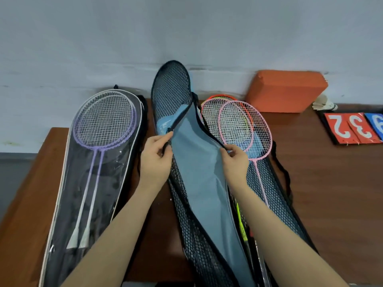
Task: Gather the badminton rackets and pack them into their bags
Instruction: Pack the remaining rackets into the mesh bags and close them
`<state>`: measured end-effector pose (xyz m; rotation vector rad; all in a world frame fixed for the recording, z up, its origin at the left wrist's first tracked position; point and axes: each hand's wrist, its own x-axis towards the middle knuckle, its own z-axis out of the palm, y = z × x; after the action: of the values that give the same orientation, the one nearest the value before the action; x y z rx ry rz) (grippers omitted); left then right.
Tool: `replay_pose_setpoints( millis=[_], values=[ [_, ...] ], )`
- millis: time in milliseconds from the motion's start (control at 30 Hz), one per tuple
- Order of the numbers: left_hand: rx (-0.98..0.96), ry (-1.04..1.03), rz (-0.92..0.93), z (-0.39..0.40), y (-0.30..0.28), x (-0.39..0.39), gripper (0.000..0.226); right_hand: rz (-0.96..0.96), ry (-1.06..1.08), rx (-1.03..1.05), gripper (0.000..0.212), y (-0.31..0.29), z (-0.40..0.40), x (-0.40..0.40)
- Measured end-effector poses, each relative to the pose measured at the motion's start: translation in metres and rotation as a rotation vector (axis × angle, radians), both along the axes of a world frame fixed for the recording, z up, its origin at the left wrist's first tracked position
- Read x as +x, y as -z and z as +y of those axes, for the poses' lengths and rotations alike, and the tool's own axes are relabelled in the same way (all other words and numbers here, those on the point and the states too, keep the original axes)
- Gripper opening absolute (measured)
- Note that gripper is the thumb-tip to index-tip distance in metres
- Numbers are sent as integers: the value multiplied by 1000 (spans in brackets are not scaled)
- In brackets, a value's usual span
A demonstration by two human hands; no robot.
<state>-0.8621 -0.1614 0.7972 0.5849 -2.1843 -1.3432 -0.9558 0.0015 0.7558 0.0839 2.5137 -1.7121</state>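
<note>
Wooden table [331, 172] is loaded: clear bag [68, 195] on the left already has the purple racket [103, 119] inside. Mesh bag [176, 94] in the middle, left hand [155, 158] and right hand [235, 160] each pinching an edge to spread it open, I'd guess for the pink rackets [244, 125] lying just right of it

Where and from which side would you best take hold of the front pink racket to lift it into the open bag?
Take the pink racket by its thin shaft below the head, coming from above on the right. The shaft lies bare on the mesh bag, while the right hand covers the head's lower left rim and the handle is hidden under the forearm.
</note>
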Motion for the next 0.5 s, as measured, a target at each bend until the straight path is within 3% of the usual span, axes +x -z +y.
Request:
replay_pose_setpoints(
  millis=[300,500],
  values=[
    [58,152,-191,14,19,-8,50,-36,-169,-14,15,11,21,0],
    [71,191,-265,24,36,-15,54,45,-48,164,18,22,85,21]
  ],
)
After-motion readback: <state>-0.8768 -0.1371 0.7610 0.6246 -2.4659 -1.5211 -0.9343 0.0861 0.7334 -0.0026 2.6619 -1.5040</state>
